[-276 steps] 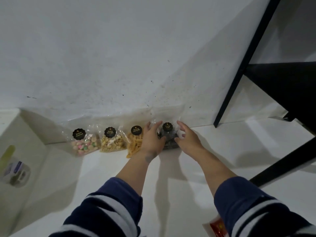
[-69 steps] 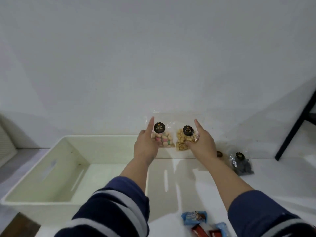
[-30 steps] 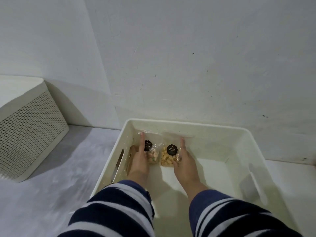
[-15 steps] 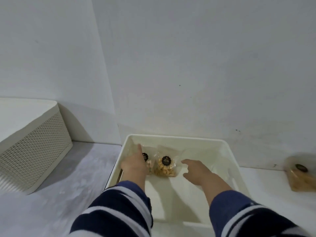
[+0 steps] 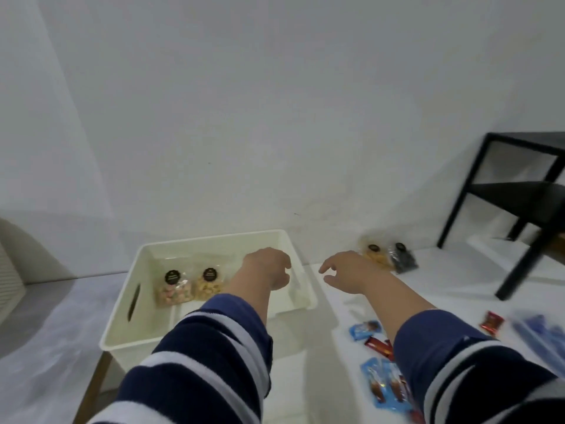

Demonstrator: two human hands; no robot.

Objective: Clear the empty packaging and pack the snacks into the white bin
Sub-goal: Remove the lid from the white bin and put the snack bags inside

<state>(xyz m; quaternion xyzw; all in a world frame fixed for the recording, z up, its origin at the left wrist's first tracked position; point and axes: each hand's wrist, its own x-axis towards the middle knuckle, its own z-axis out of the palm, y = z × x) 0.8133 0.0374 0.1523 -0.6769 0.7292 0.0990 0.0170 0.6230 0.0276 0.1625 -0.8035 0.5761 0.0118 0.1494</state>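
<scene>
**Two bags in the bin, both hands empty above the rim**

From my remote seat I logged the white surface (image 5: pixel 345 301) as the carrier, running back to the wall. Black side table (image 5: pixel 519 197) stood at its far right corner.

White bin (image 5: pixel 214 240) sat at the surface's left part, its long axis running toward the wall. Inside, against the bin's far left corner, two clear bags stood side by side and touching: the pastel candy bag (image 5: pixel 175 289) on the left, the yellow snack bag (image 5: pixel 208 284) on its right. Each carried a round black label.

Left hand (image 5: pixel 266 272) hung over the bin's right wall, fingers loosely curled, holding nothing. Right hand (image 5: pixel 345 272) hung just past that wall over the surface, fingers relaxed and spread, also empty.

At the far edge, near the wall, I noted the orange snack bag (image 5: pixel 374 255) with the dark snack bag (image 5: pixel 402 261) touching its right side.

Along the near right edge lay small wrapped sweets: blue wrappers (image 5: pixel 365 329), a red wrapper (image 5: pixel 491 322), and a blurred blue packet (image 5: pixel 538 335) at the right edge.
</scene>
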